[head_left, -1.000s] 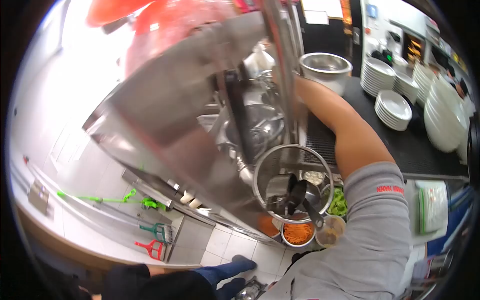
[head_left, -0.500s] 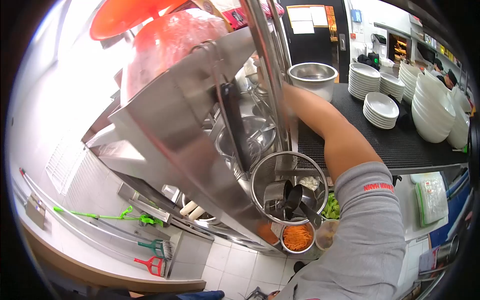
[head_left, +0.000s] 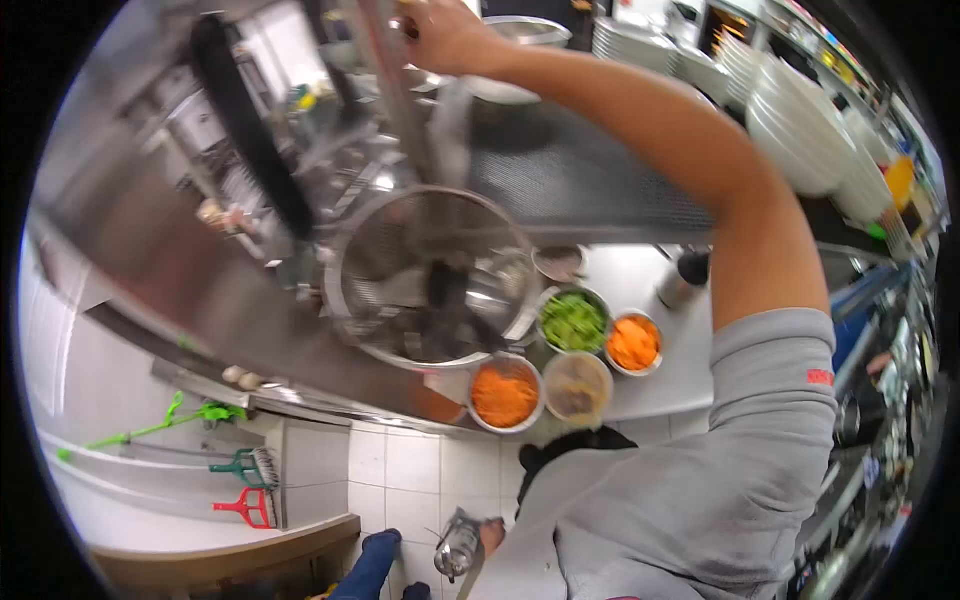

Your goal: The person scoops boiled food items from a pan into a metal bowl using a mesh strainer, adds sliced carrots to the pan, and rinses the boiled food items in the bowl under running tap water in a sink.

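Right hand: my right hand [head_left: 440,38] is up at the upper left of centre, fingers bent, beside the steel post [head_left: 402,105]. Blur there keeps me from telling whether my grip is closed on anything.
Left hand: my left hand [head_left: 492,535] is low at the bottom centre, closed on the shiny container [head_left: 458,545].
Shiny container: bottom centre of the frame, over the white floor tiles [head_left: 412,465], just left of my grey shirt [head_left: 650,500].
Steel post: slanting down from the top edge, left of centre, towards the big mesh strainer [head_left: 385,235].
Strainer: middle of the frame, with dark-handled utensils in it, too blurred to name.
Food tubs: right of and below the strainer, close together, hold shredded carrot [head_left: 505,393], green leaves [head_left: 573,320] and orange pieces [head_left: 634,342].
Black mat: the ribbed black mat [head_left: 590,170] runs under my raised arm; stacked white bowls [head_left: 800,125] stand at the upper right.
Wall tools: a red-headed tool [head_left: 248,508] and a green-headed one, lower left.
Other person: a blue trouser leg [head_left: 370,567] at the bottom edge.
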Available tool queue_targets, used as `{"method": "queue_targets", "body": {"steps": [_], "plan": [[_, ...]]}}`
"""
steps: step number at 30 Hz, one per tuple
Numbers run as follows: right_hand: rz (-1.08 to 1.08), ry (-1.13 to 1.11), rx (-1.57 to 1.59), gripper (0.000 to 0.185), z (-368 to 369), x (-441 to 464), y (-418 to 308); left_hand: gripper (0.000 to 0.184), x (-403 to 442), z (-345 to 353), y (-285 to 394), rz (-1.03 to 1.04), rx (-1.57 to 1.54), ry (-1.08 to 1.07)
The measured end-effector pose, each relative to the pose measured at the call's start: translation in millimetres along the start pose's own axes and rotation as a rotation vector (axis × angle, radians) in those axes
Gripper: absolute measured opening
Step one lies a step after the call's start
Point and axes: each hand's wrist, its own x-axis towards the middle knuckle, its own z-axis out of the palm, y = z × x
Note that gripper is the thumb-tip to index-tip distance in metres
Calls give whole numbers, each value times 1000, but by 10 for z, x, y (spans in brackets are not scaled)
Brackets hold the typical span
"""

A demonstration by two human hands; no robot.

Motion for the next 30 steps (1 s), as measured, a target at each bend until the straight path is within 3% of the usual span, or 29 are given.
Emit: {"method": "queue_targets", "body": {"steps": [1, 5, 8, 11, 12, 14, 17, 19, 23, 26, 30], "plan": [[-65, 72, 84, 32, -167, -17, -33, 31, -28, 23, -66, 34, 2, 5], [75, -62, 256, 22, -1776, -1145, -103, 29, -328, -26, -67, 27, 45, -134], [142, -122, 102, 21, -2802, -1953, -182, 28, -372, -117, 204, 91, 64, -243], [-49, 19, -141, 32, -3545, -2991, 44, 27, -261, -181, 881, 232, 159, -405], [31, 28, -156, 33, -3668, -3274, -22, 30, -149, -217, 1153, 327, 274, -472], [170, 30, -194, 37, -4083, -4078, -116, 29, -363, -150, 2058, 278, 62, -541], [377, 17, -217, 38, -4141, -5201, -359, 31, -388, -143, 3059, 332, -176, -686], [668, 25, -154, 36, -4111, -5967, -575, 33, -579, 56, 3865, 438, -195, -754], [869, 57, -162, 33, -4048, -6906, -930, 38, -1106, 814, 5123, 485, -258, -915], [922, 5, -191, 30, -3996, -7282, -1075, 38, -1364, 1398, 5367, 481, -282, -1027], [991, 48, -281, 26, -4008, -7688, -1453, 19, -1571, 1949, 5391, 561, -161, -1104]]}}
